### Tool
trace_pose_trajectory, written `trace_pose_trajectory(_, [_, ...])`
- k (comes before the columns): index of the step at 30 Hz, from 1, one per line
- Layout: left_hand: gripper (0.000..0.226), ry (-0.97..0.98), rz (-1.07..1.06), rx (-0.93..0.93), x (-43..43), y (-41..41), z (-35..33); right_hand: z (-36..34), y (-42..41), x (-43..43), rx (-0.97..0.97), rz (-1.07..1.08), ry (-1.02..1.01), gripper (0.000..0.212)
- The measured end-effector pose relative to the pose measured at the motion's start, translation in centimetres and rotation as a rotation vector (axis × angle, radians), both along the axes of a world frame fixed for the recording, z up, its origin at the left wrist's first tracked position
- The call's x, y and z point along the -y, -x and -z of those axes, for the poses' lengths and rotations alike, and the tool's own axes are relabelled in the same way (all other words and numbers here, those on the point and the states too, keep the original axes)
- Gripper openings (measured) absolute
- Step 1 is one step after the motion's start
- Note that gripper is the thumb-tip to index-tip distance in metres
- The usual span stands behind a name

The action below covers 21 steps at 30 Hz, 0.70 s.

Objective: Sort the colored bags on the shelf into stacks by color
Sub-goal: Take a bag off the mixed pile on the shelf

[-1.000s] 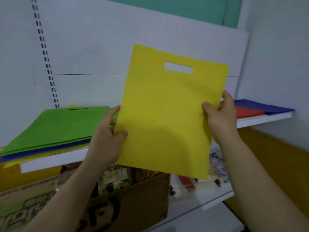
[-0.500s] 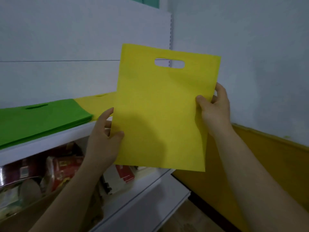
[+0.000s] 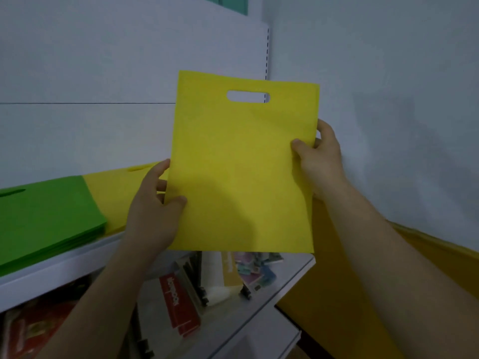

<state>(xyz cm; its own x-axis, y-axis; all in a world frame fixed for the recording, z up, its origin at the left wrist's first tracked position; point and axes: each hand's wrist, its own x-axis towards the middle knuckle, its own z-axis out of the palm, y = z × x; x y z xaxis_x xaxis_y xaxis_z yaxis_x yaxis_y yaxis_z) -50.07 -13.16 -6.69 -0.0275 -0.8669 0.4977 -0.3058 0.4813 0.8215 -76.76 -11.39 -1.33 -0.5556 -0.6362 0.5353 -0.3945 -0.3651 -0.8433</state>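
Two hands: we hold the bag (image 3: 241, 164) upright in the air by its side edges. Our left hand (image 3: 153, 211) pinches the lower left edge, thumb on the front and fingers behind. Our right hand (image 3: 320, 161) pinches the right edge higher up in the same way.
Bag place: in front of the wall, above the front of the shelf (image 3: 64, 268), touching neither stack, handle slot at the top.
Stacks: a green stack (image 3: 46, 213) lies on the shelf at left. A yellow stack (image 3: 116, 193) lies just beside it on the right, partly hidden behind our left hand.
Weight: we judge it very light; a thumb-and-finger pinch carries it.
Stiffness: thin, soft, fabric-like sheet. It hangs flat because we hold two edges, and held by one corner we expect it to droop or fold.
Surface: matte, not slippery by the look. It is not fragile, though it may crease.
Where to hold: the side edges, or the handle slot. To lay it down we would hold both edges taut and lower it flat.
Next step: by colour it belongs on the yellow stack, squared to the bags beneath.
Risk: a loose bag may land skewed, slide off, or catch the green stack's edge.
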Motion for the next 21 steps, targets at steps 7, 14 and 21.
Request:
trace_pose_trajectory(7, [0.057, 0.022, -0.169, 0.011, 2.2, -2.7, -2.0, -1.5, -2.3, 8.1, -0.051, -0.209, -0.046, 0.048])
trace_pose_trajectory(14, [0.061, -0.013, -0.389, 0.102, 3.1, -5.1, -3.2, -2.4, -6.5, 15.1, -0.093, -0.413, -0.113, 0.047])
trace_pose_trajectory(21, [0.067, -0.201, -0.558, 0.394, 3.8, -6.0, -3.8, -1.6, -9.3, 20.1, -0.253, -0.561, -0.252, 0.049])
